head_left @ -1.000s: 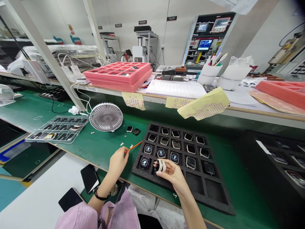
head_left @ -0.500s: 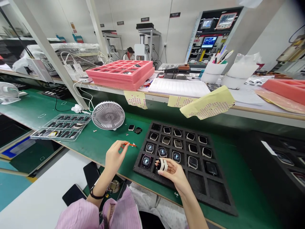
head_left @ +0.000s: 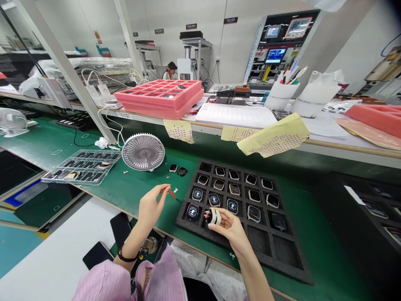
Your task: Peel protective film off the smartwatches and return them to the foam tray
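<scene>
The left fingers [head_left: 159,191] pinch an orange stick [head_left: 172,193] over the green tabletop [head_left: 131,189], near the round fan [head_left: 143,151]. The right fingers [head_left: 226,216] grip a whitish piece [head_left: 216,216] above the black tray [head_left: 290,251], with seated watches [head_left: 232,206] close around.

Your sleeve [head_left: 103,281] is striped pink, your slim stick [head_left: 172,194] orange-red, your wristband [head_left: 125,258] black. Your foam tray [head_left: 258,240] is charcoal, your tabletop [head_left: 133,186] green, the hanging sheet [head_left: 272,137] yellow with rows of reddish dots.
</scene>
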{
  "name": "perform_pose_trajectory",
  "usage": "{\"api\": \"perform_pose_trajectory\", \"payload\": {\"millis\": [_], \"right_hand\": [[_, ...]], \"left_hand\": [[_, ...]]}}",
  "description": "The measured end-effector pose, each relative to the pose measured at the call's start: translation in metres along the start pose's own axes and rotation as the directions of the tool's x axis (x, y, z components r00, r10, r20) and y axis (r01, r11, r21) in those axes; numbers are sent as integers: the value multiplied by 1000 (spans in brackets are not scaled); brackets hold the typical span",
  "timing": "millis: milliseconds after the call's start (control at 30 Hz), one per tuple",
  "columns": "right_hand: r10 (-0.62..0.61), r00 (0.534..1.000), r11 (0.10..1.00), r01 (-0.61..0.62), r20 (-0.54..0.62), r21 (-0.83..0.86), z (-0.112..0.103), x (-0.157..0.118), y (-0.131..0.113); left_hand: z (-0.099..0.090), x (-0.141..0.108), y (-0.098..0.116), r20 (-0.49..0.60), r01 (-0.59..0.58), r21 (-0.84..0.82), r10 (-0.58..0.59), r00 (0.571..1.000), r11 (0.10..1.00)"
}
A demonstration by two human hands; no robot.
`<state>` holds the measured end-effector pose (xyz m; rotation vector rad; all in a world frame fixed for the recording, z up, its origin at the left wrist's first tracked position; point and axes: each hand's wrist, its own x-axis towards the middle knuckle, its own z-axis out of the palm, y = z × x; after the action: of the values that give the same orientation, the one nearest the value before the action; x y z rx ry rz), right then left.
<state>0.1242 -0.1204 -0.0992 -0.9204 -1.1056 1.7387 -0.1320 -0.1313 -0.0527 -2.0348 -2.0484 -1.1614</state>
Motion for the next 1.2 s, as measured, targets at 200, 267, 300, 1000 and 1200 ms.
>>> {"api": "perform_pose_trajectory", "payload": {"millis": [200,267,300,1000,1200], "right_hand": [[-12,1000,1000,12,-2,-1,-1,0,2],[-15,1000,1000,15,0,-2,-1,0,3],[-16,1000,1000,16,0,-3,-1,0,3],[-16,1000,1000,16,-24,13,0,1,3],[-14,999,1000,14,-30,6,0,1,4]], "left_hand": [[6,-3,-4,-158,-152,174,180,971,973],[6,-2,-4,-187,-197,203,236,954,959],[6,-2,-3,-199,-221,211,263,944,952],[20,-7,-10,-166,-324,2,319,933,946],[20,-8,-8,-163,-308,-10,303,939,951]]}}
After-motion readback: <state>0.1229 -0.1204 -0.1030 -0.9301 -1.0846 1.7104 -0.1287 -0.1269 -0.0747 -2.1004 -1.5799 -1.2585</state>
